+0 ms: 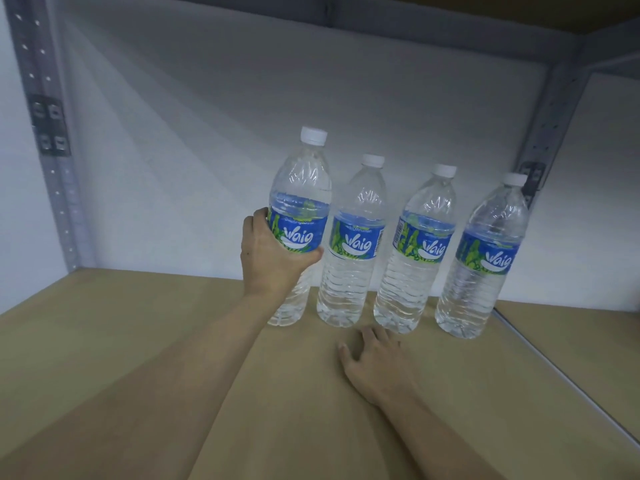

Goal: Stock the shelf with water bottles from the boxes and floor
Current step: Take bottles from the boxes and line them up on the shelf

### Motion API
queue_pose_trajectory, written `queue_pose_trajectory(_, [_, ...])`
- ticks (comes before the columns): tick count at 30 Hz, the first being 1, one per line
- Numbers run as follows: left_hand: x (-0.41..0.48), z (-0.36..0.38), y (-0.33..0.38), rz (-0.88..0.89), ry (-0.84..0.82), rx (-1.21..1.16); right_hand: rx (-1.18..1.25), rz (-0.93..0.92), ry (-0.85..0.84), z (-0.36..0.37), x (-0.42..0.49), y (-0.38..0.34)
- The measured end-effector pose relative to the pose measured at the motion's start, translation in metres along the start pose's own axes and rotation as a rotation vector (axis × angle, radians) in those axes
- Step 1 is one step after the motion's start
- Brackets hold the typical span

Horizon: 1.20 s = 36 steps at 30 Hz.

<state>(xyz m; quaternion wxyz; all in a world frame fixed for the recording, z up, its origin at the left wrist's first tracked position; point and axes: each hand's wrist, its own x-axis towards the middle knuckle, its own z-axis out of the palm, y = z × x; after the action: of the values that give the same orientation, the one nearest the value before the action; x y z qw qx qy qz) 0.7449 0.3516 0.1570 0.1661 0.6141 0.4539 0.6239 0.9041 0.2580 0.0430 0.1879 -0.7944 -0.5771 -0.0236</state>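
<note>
Four water bottles stand in a row along the back edge of the shelf (121,341), a tan board, close to the white back panel (207,133). All have white caps and blue-and-green labels.

The left hand (273,258) grips the leftmost bottle (301,188) from its left side, with the fingers and thumb curled round the label band. This bottle's base is at the board, level with the others, but I cannot tell whether it rests on the board or hangs just above it. Just beside it on the right stands the second bottle (356,244), then the third bottle (419,244), then the fourth bottle (488,251) nearest the shelf's right edge.

The right hand (375,365) lies palm down on the board just in front of the second and third bottles. Its fingers are loosely spread and it holds nothing.

A grey perforated metal upright (45,133) rises at the back left corner, and another upright (554,116) rises at the back right corner.
</note>
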Motion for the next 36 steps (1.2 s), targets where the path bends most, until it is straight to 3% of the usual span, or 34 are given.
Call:
queue_pose_trajectory(11, [0.020,0.023,-0.034,-0.075,-0.032,-0.004,-0.021,-0.007,0.044,0.008,0.003,0.003])
queue_pose_trajectory(17, [0.023,0.024,-0.039,-0.054,-0.179,0.036,-0.028,-0.007,0.036,0.005,0.002,0.001])
queue_pose_trajectory(29, [0.038,0.020,-0.044,-0.064,-0.269,0.057,-0.024,-0.011,0.054,0.004,0.000,0.001])
queue_pose_trajectory(36, [0.033,0.018,-0.044,-0.064,-0.240,0.072,-0.026,-0.010,0.064,0.003,0.000,-0.001])
